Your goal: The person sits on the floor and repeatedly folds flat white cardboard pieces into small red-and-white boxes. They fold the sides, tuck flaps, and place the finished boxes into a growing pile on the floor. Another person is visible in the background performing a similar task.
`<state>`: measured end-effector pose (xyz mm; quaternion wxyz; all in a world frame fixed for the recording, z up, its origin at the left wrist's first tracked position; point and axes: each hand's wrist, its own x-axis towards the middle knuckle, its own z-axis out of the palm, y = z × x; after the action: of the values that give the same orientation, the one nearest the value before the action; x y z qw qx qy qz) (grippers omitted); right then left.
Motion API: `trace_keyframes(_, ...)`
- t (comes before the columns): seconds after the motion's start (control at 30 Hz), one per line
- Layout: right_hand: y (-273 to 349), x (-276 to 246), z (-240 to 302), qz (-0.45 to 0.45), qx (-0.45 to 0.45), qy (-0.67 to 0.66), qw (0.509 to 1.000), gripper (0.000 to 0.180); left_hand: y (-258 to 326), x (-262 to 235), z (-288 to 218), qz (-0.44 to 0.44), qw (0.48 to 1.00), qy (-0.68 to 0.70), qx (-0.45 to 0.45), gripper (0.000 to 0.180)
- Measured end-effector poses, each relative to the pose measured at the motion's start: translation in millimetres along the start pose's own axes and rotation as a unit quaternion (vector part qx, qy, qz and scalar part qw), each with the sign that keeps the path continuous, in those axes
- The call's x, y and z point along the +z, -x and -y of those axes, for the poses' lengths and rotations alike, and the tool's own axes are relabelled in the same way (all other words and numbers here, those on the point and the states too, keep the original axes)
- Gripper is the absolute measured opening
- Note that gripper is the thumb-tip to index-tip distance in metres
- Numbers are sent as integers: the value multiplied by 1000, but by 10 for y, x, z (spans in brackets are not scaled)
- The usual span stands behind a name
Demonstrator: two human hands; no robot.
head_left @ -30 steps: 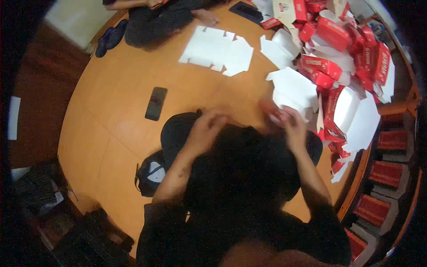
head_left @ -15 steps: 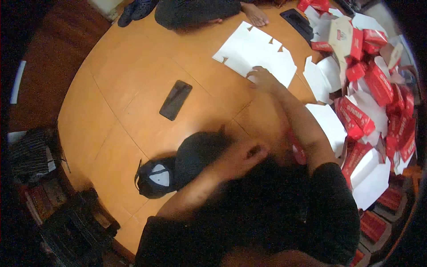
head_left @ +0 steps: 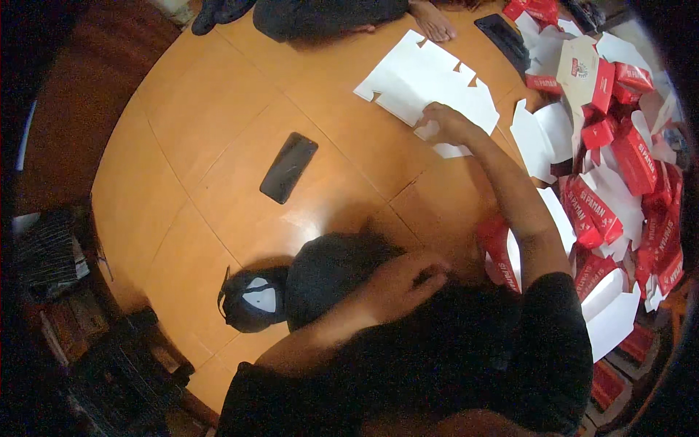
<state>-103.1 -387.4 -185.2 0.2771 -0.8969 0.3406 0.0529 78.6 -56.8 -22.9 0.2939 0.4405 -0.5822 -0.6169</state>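
My right hand reaches forward with its fingers curled over the near edge of a flat white cardboard box blank, gripping it. The blank has notches cut along its edges and lies plain side up on the floor. My left hand rests low in front of my black clothing, thumb and fingers loosely bent with a dark gap between them; nothing shows in it. Beneath my right forearm is a red and white carton piece, partly hidden by the arm and clothing.
Red and white cartons pile up on the right, with white blanks beside them. A dark phone lies mid-floor; another dark flat device is farther right. A black cap sits near my knee. Another person's foot is beyond the blank.
My right hand has closed on the blank's near edge, which now looks slightly raised. The view has shifted a little, and more of the red carton piece beside my lap shows.
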Motion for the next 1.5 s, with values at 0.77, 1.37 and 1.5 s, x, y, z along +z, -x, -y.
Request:
trace_keyframes(0.77,1842,-881,2103,-299,-11,-371,879,11,87,31,-72,-289,953,-40,86,13)
trace_keyframes(1.37,2984,-241,3047,-632,-42,-89,769,16,783,-506,-1174,5,926,-375,-43,23)
trace_keyframes(1.5,2845,202,3124,-519,99,-333,781,23,829,-347,-965,-63,986,14,-154,23)
